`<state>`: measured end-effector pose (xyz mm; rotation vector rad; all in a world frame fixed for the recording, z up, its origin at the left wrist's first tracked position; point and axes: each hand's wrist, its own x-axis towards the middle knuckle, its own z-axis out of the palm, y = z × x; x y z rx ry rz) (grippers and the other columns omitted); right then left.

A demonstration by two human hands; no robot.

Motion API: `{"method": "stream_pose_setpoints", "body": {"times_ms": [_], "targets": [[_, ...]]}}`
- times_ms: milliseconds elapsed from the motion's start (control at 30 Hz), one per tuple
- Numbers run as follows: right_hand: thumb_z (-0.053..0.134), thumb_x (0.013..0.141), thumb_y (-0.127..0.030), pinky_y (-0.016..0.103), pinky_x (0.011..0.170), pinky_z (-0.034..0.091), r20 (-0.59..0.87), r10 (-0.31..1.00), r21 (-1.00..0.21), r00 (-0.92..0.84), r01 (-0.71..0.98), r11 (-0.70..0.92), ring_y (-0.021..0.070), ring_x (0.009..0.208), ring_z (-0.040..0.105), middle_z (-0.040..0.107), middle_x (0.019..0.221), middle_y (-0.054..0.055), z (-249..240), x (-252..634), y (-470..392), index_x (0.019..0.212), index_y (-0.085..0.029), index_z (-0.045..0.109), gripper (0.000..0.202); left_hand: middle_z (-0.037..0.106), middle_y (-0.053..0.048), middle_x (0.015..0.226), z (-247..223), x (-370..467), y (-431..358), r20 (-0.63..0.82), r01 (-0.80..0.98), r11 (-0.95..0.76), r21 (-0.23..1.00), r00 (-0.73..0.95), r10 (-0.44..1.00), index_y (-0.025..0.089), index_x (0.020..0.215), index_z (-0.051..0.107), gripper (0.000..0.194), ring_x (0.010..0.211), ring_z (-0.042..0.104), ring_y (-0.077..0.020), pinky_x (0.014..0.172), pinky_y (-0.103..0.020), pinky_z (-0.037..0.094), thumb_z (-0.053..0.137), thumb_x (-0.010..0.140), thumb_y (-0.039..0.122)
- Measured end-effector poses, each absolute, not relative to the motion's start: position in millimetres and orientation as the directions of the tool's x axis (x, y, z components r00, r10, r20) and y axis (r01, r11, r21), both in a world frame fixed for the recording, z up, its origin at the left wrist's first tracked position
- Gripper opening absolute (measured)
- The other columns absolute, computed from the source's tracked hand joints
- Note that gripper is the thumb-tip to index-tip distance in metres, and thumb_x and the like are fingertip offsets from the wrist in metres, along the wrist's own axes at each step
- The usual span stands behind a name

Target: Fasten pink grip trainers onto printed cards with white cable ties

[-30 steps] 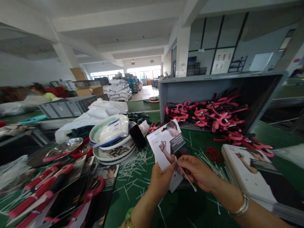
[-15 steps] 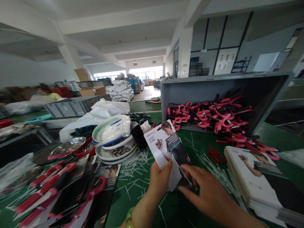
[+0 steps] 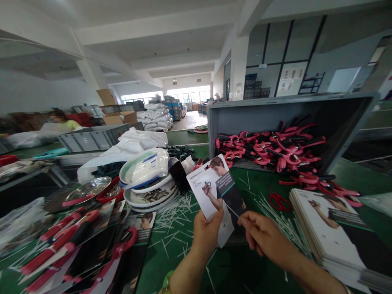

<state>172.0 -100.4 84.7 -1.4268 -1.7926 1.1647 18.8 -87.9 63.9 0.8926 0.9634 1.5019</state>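
Card (image 3: 211,188) jutting above left grip (image 3: 206,232), white tie (image 3: 232,210) in right grip (image 3: 263,231)

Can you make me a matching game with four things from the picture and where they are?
1. Lifted card
2. Red scissors
3. Pink-and-black grips
4. Bag with blue print

A. Mostly heaped in the grey crate on the right
B. On top of the round trays
C. In the left hand
D. On the green table, beside the card stack

Pairs: 1-C, 2-D, 3-A, 4-B
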Motion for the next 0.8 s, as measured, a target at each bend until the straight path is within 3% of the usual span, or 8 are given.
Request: {"method": "stream_pose_setpoints", "body": {"times_ms": [100, 267, 433, 533, 600, 633, 733, 800], "targets": [[0.04, 0.08, -0.054, 0.018, 0.033, 0.022, -0.223, 0.934, -0.955, -0.281, 0.255, -0.151, 0.0059, 0.031, 0.032, 0.046, 0.042, -0.008, 84.2, 164.3, -97.6, 0.083, -0.018, 0.048, 0.037, 0.072, -0.009, 0.085, 61.1, 19.5, -88.5, 0.054, -0.356, -0.084, 0.931, -0.094, 0.994, 0.011, 0.095, 0.07, 0.042, 0.074, 0.065, -0.0201, 0.066, -0.027, 0.05, 0.076, 0.063, 0.037], [0.052, 0.071, -0.06, 0.017, 0.032, 0.019, -0.227, 0.929, -0.972, -0.293, 0.011, -0.234, 0.0051, 0.032, 0.031, 0.045, 0.041, -0.009, 88.2, 153.3, -96.2, 0.085, -0.018, 0.046, 0.045, 0.072, -0.009, 0.088, 57.8, 17.4, -87.2, 0.059, -0.315, -0.077, 0.946, -0.066, 0.996, 0.012, 0.093, 0.071, 0.036, 0.077, 0.065, -0.02, 0.069, -0.027, 0.049, 0.074, 0.066, 0.035], [0.045, 0.076, -0.067, 0.018, 0.035, 0.014, -0.278, 0.869, -0.959, -0.408, 0.078, -0.271, 0.0041, 0.033, 0.04, 0.062, 0.059, 0.001, 87.3, 164.8, -97.1, 0.086, -0.015, 0.053, 0.054, 0.071, -0.008, 0.079, 59.2, 7.1, -83.5, -0.062, -0.421, 0.042, 0.906, -0.035, 0.997, 0.011, 0.095, 0.069, 0.044, 0.067, 0.064, -0.019, 0.065, -0.029, 0.049, 0.079, 0.059, 0.034], [0.043, 0.078, -0.068, 0.019, 0.037, 0.023, -0.141, 0.965, -0.981, -0.222, 0.162, -0.106, 0.0053, 0.036, 0.043, 0.057, 0.053, -0.001, 85.6, 185.8, -86.4, 0.075, -0.015, 0.056, 0.054, 0.07, -0.008, 0.083, 62.6, -1.6, -82.2, -0.085, -0.494, 0.079, 0.866, 0.011, 0.996, 0.011, 0.098, 0.068, 0.046, 0.073, 0.065, -0.0199, 0.07, -0.031, 0.05, 0.081, 0.056, 0.028], [0.051, 0.077, -0.063, 0.018, 0.039, 0.027, 0.02, 1.0, -0.991, 0.003, 0.136, 0.02, 0.0048, 0.039, 0.041, 0.049, 0.05, -0.005, 85.5, 198.5, -72.8, 0.073, -0.016, 0.056, 0.047, 0.069, -0.007, 0.083, 64.8, -6.0, -82.3, -0.093, -0.521, 0.101, 0.848, 0.042, 0.995, 0.012, 0.096, 0.068, 0.044, 0.074, 0.064, -0.0186, 0.07, -0.029, 0.049, 0.081, 0.055, 0.024], [0.056, 0.076, -0.059, 0.018, 0.039, 0.028, 0.034, 0.998, -0.994, 0.052, 0.105, 0.029, 0.0048, 0.041, 0.041, 0.048, 0.051, -0.006, 85.8, 202.3, -65.3, 0.075, -0.017, 0.057, 0.042, 0.069, -0.006, 0.084, 65.9, -7.3, -82.8, -0.089, -0.535, 0.105, 0.839, 0.056, 0.994, 0.013, 0.096, 0.068, 0.044, 0.073, 0.064, -0.0176, 0.07, -0.027, 0.049, 0.081, 0.055, 0.023], [0.066, 0.073, -0.048, 0.019, 0.041, 0.036, -0.127, 0.986, -0.992, -0.11, 0.041, -0.123, 0.0085, 0.051, 0.05, 0.057, 0.064, -0.001, 88.2, 199.0, -47.8, 0.086, -0.015, 0.062, 0.036, 0.067, -0.005, 0.08, 68.3, -8.6, -85.7, -0.061, -0.56, 0.129, 0.819, 0.14, 0.988, 0.012, 0.094, 0.067, 0.041, 0.068, 0.062, -0.0157, 0.065, -0.025, 0.047, 0.08, 0.056, 0.022], [0.062, 0.079, -0.043, 0.025, 0.052, 0.047, -0.149, 0.958, -0.989, -0.246, 0.055, -0.14, 0.0142, 0.065, 0.058, 0.064, 0.081, 0.005, 91.3, 186.5, -43.4, 0.095, -0.014, 0.063, 0.033, 0.066, -0.005, 0.075, 68.6, -8.4, -87.7, -0.062, -0.566, 0.181, 0.804, 0.223, 0.973, 0.011, 0.093, 0.066, 0.039, 0.064, 0.062, -0.0156, 0.062, -0.025, 0.047, 0.078, 0.058, 0.021]]}}
